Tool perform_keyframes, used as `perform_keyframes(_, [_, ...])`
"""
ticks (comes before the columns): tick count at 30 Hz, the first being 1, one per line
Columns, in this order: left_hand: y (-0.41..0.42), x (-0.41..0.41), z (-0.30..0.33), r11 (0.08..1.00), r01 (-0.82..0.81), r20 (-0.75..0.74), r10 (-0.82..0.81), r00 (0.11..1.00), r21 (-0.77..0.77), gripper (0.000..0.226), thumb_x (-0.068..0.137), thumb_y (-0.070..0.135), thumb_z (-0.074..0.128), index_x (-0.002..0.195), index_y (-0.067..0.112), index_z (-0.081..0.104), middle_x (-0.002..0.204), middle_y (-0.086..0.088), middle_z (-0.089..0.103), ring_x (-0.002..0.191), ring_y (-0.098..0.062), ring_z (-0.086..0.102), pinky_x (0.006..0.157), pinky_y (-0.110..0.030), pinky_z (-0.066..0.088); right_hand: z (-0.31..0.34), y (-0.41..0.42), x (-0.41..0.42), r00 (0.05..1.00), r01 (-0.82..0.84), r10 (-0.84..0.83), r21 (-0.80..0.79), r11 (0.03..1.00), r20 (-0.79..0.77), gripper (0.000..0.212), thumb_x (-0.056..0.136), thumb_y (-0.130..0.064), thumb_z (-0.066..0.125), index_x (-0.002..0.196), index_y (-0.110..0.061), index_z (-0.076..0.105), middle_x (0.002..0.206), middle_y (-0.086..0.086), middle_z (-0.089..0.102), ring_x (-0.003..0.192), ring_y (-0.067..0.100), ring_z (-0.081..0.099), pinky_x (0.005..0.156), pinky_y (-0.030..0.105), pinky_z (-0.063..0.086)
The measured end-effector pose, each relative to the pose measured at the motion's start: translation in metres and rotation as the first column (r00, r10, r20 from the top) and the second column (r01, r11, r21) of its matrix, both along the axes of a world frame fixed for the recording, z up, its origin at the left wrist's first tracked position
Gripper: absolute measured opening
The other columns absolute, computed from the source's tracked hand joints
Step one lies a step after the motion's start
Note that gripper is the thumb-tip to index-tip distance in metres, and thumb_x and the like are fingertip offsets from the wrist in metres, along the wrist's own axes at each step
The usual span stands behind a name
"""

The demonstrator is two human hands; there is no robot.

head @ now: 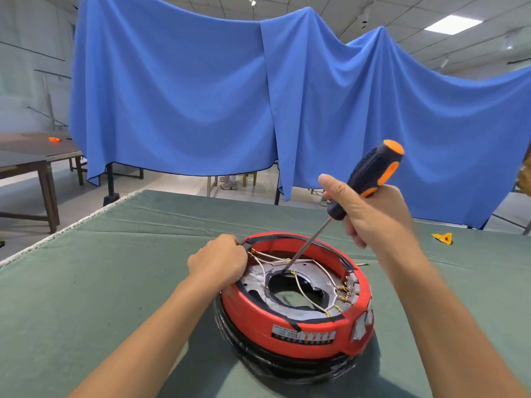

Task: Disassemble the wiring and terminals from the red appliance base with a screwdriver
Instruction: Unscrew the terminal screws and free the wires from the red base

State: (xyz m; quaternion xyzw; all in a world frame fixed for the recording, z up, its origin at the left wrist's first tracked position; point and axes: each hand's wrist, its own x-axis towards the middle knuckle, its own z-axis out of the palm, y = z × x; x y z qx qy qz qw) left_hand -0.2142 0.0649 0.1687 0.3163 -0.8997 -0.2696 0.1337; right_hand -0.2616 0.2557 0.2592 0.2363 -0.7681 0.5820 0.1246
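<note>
The left hand (217,261) grips the rim of the red base (296,294). The right hand (373,216) holds the screwdriver (365,179), its tip down among the wires (301,282).

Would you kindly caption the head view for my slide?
Left hand grips red appliance base rim; right hand angles screwdriver into its wiring.
</note>
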Motion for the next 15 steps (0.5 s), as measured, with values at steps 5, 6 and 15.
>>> perform_keyframes(5, [0.002,0.0,-0.004,1.0,-0.03,-0.046,0.03,0.998,-0.001,0.027,0.09,0.022,0.039,0.102,0.025,0.062,0.11,-0.004,0.064,0.102,-0.03,0.056,0.077,-0.033,0.036,0.008,0.023,0.0,0.885,-0.304,0.315,-0.088,0.949,0.342,0.034,0.073,-0.036,0.075,0.094,-0.011,0.065,0.069,0.013,0.073,0.049,0.015,0.068,0.035,0.015,0.042])
perform_keyframes(6, [0.002,0.0,-0.004,1.0,-0.03,-0.05,0.03,0.998,0.002,0.026,0.09,0.022,0.039,0.102,0.024,0.062,0.109,-0.004,0.064,0.102,-0.03,0.056,0.077,-0.033,0.037,0.008,0.026,0.0,0.85,-0.348,0.375,-0.142,0.927,0.369,0.036,0.07,-0.035,0.074,0.097,-0.012,0.065,0.073,0.014,0.074,0.051,0.014,0.069,0.036,0.015,0.043])
perform_keyframes(15, [0.009,0.002,-0.004,0.995,-0.095,-0.072,0.093,0.993,-0.014,0.021,0.09,0.018,0.039,0.092,0.026,0.059,0.106,-0.003,0.064,0.099,-0.029,0.057,0.075,-0.031,0.036,-0.003,0.033,-0.019,0.296,-0.529,0.955,-0.829,0.184,0.023,0.054,0.081,-0.005,0.032,0.131,-0.004,0.053,0.128,0.028,0.057,0.118,0.038,0.059,0.088,0.047,0.055])
